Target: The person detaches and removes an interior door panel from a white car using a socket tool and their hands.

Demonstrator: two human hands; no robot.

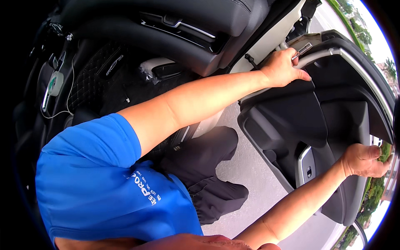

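Note:
A black car door panel (296, 114) with an armrest and a silver switch plate (307, 166) fills the right side of the view. My left hand (284, 68) is at the panel's upper left corner, its thumb against the panel. A short silver metal rod-shaped tool (305, 50) sticks out from its curled fingers; its other end is hidden. At the panel's far right edge, my right hand (364, 161) grips with curled fingers, partly behind the edge. Whether the panel is loose from the door frame (358, 71), I cannot tell.
A black seat back or dashboard part (200, 25) lies at the top, with a quilted floor mat (89, 73) below it. A plastic-wrapped piece (160, 71) sits in the footwell. A white cable (71, 89) and a tape roll (55, 83) are at the left. Grey pavement (254, 166) shows beneath the door.

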